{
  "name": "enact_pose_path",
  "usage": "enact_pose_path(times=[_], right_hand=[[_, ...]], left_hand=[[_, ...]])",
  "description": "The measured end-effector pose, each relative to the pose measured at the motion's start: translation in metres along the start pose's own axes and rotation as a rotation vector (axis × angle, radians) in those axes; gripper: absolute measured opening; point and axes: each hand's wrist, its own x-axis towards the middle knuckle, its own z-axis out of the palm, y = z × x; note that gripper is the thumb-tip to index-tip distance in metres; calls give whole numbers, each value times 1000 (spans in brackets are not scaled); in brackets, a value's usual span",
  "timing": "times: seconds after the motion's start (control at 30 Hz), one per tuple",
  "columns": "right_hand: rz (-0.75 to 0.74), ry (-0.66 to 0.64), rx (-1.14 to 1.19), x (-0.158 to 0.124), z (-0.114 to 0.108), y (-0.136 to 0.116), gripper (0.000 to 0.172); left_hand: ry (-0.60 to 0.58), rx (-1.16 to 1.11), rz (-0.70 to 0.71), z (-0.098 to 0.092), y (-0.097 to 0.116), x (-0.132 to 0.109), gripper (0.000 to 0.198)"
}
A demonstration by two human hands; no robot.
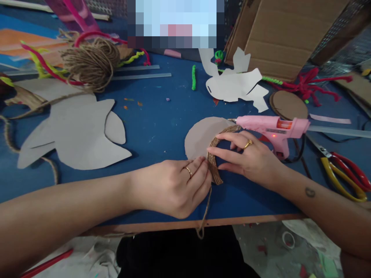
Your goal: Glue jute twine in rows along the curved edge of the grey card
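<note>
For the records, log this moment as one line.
left hand: pinching twine | right hand: holding twine-wrapped edge of card disc | beside: pink glue gun, red light on

Light is soft and even, with faint shadows, bowed edges and a pixelated patch [174, 23].

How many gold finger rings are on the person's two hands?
2. A thin gold ring on the left hand, a chunkier gold ring on the right hand, both hands at a brown jute coil. Hidden fingers may hide more.
</note>
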Motion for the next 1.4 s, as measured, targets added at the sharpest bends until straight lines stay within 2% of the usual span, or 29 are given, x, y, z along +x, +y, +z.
enact_pose_path(times=[0.2,1.17,1.4], right_hand=[[8,-44,-27,-3,0,-1,28],[12,-23,-40,-5,0,-4,32],[36,-55,-58,-2,1,-4,45]], left_hand=[[15,-19,-20,3,1,-1,23],[15,0,-42,1,2,-1,21],[11,-49,-38,2,1,-1,23]])
